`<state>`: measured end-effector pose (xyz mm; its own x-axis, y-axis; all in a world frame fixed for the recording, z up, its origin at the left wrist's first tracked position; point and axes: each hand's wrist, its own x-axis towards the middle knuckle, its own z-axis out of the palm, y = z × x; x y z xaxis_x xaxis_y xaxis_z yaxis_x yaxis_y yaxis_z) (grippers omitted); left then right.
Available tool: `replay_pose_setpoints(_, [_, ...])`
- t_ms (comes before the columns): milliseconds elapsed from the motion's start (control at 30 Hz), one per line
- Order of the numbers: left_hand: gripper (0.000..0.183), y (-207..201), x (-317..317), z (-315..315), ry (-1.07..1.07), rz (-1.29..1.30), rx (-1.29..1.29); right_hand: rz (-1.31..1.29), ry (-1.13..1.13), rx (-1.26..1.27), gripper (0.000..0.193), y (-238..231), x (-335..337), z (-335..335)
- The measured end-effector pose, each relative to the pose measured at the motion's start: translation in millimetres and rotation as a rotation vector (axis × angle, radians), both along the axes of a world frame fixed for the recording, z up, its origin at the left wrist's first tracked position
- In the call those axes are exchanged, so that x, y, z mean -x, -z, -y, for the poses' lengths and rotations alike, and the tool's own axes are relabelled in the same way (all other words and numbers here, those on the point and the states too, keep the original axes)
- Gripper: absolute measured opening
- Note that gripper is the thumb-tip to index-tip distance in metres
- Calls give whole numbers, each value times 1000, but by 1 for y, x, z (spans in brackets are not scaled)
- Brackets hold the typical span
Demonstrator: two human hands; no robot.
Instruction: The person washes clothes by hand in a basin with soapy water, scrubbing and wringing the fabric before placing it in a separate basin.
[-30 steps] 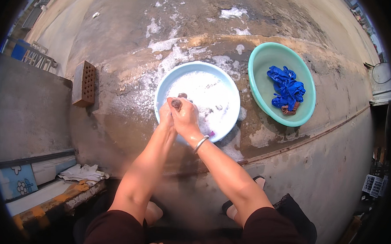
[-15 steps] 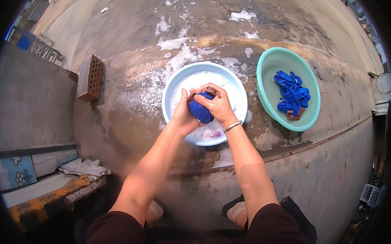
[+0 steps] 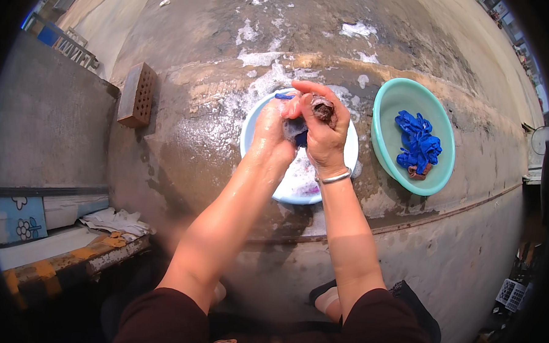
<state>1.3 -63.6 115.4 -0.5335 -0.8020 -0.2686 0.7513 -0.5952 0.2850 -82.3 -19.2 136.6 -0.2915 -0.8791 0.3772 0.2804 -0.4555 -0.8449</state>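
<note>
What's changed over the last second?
The left hand and right hand loosened their tight clasp and shifted toward the far rim of the foamy pale-blue basin; the wet brown-and-blue bundle is still held. Green basin, blue cloth inside it and perforated brick stayed put.

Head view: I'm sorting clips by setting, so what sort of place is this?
Likely an outdoor yard or rooftop: sunlit wet concrete, with soap suds, a perforated brick and a pale blue basin on it.
</note>
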Motion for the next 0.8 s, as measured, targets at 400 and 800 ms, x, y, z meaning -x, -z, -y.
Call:
replay_pose_setpoints(400, [7,-5,28,-6,-526,1207,801,855,336,-329,15,30,-2,21])
replay_pose_setpoints(800, [11,-3,3,21,-288,1458,1788,1138,-409,-458,43,76,20,27])
